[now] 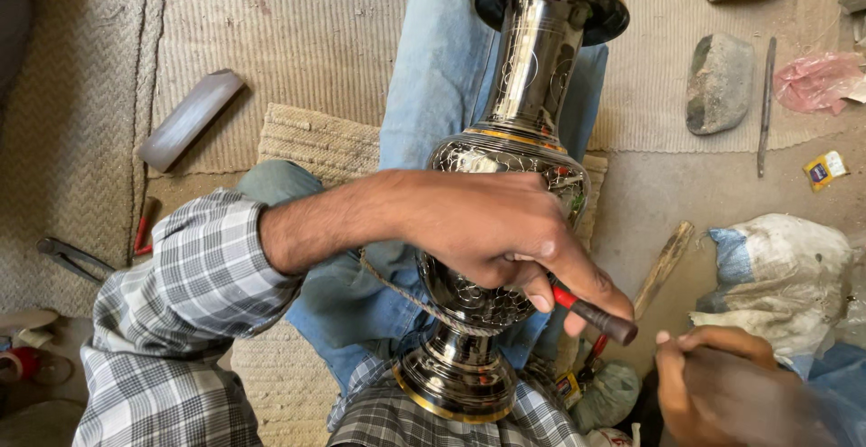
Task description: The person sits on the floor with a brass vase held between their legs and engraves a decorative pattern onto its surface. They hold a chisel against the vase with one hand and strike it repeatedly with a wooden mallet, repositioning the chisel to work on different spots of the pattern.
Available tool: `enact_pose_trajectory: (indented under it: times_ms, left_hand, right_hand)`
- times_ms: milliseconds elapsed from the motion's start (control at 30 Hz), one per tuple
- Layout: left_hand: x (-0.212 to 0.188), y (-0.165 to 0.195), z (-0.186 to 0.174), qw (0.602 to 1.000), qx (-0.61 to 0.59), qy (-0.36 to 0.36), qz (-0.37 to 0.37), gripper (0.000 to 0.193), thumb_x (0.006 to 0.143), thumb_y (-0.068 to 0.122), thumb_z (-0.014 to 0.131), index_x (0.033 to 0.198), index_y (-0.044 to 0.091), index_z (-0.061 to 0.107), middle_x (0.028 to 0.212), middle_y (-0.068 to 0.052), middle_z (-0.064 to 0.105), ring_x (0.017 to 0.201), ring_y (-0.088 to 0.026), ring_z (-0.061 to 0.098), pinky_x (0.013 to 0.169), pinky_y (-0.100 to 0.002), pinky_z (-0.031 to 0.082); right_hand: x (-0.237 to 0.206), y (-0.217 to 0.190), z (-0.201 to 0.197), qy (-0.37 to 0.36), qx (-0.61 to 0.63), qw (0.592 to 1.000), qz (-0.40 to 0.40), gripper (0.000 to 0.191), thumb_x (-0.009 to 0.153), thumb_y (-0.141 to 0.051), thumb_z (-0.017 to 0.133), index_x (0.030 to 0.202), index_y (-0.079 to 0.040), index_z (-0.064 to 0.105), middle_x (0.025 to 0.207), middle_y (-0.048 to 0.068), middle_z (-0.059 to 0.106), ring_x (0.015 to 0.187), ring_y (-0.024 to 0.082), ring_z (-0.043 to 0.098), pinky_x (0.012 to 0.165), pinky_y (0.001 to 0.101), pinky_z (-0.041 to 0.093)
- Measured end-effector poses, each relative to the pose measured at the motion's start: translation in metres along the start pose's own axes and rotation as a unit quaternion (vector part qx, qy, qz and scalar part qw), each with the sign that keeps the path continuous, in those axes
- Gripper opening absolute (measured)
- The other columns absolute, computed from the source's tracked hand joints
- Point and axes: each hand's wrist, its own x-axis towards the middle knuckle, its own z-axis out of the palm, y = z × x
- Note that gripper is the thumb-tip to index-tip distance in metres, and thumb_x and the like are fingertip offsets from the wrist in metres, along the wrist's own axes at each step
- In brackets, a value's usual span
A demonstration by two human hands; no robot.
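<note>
The left hand [501, 230] reaches across the belly of a dark, shiny metal vase [505, 194] and grips a tool with a red and black handle [591, 313] between thumb and fingers; the tool's working end is hidden behind the hand. The vase lies on the person's lap, mouth pointing far, base near, with a cord [410, 298] looped round its narrow stem. At the near right the right hand [722, 384] is blurred and partly cut off, fingers seemingly pinched; what it holds cannot be made out. A grey stone [719, 83] lies on the far right floor.
</note>
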Motion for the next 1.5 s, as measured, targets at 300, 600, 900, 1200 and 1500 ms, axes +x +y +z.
enact_pose_trajectory:
  times_ms: [300, 600, 900, 1200, 1500]
  left_hand:
    - [-0.028, 0.007, 0.036, 0.972, 0.079, 0.211, -0.066, 0.067, 0.089, -0.004, 0.069, 0.149, 0.024, 0.055, 0.119, 0.005, 0.080, 0.081, -0.012, 0.076, 0.049, -0.030, 0.050]
    - [-0.035, 0.036, 0.073, 0.866, 0.091, 0.482, -0.095, 0.062, 0.090, -0.010, 0.063, 0.147, 0.011, 0.055, 0.116, -0.005, 0.077, 0.099, -0.017, 0.078, 0.084, -0.031, 0.067]
    - [-0.019, 0.043, 0.102, 0.759, -0.016, 0.639, -0.120, 0.035, 0.108, -0.004, 0.063, 0.142, -0.002, 0.057, 0.114, -0.013, 0.075, 0.102, -0.014, 0.076, 0.085, -0.023, 0.064]
    - [-0.016, 0.036, 0.108, 0.710, 0.005, 0.686, -0.159, 0.034, 0.099, -0.002, 0.077, 0.127, -0.001, 0.057, 0.113, -0.011, 0.079, 0.071, -0.003, 0.061, 0.064, -0.017, 0.050]
    - [-0.033, 0.007, 0.048, 0.931, 0.057, 0.360, -0.022, 0.046, 0.103, 0.010, 0.073, 0.143, 0.023, 0.057, 0.122, 0.005, 0.076, 0.096, -0.010, 0.078, 0.077, -0.024, 0.065]
  right_hand:
    - [0.057, -0.014, -0.008, -0.121, 0.051, 0.991, 0.012, 0.024, 0.085, 0.007, 0.076, 0.098, -0.002, 0.059, 0.087, 0.010, 0.065, 0.077, 0.015, 0.066, 0.074, 0.0312, 0.055]
    - [0.164, -0.046, -0.016, -0.312, -0.077, 0.945, -0.066, 0.070, 0.074, 0.004, 0.076, 0.140, 0.000, 0.055, 0.088, 0.012, 0.065, 0.069, 0.017, 0.065, 0.060, 0.0306, 0.054]
    - [0.232, -0.108, 0.005, -0.380, -0.044, 0.896, -0.228, 0.090, 0.078, 0.008, 0.066, 0.158, -0.022, 0.038, 0.083, 0.008, 0.065, 0.059, 0.015, 0.063, 0.050, 0.0312, 0.050]
    - [0.253, -0.109, 0.006, -0.489, -0.254, 0.791, -0.266, 0.108, 0.069, 0.005, 0.072, 0.161, -0.036, 0.032, 0.075, 0.004, 0.062, 0.056, 0.017, 0.058, 0.051, 0.0345, 0.049]
    - [0.104, 0.008, -0.036, -0.164, -0.088, 0.977, -0.102, 0.063, 0.090, 0.003, 0.077, 0.143, 0.000, 0.042, 0.100, 0.021, 0.066, 0.085, 0.024, 0.069, 0.074, 0.0313, 0.053]
